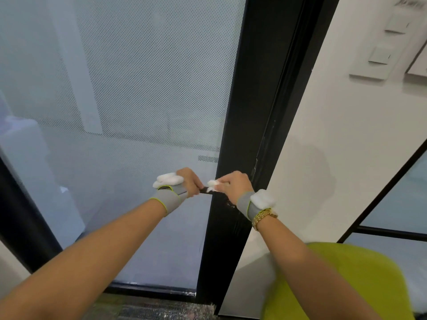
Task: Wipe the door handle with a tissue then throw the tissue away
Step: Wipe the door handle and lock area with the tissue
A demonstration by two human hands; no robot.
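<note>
Head view: left hand point(190, 181) is gripping the black door handle point(204, 190) at the door's black frame edge point(233, 158), right hand point(234, 184) is pinching the white tissue point(212, 185) against it, and no writing is legible.

White tissue point(213, 185), black door frame point(233, 125), dotted glass point(138, 77), seemingly lime chair point(342, 282).

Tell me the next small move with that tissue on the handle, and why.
Probably slide the tissue leftward along the door handle: the right hand presses it near the frame end, while the left hand grips the other end, so the bar between looks unwiped.
</note>
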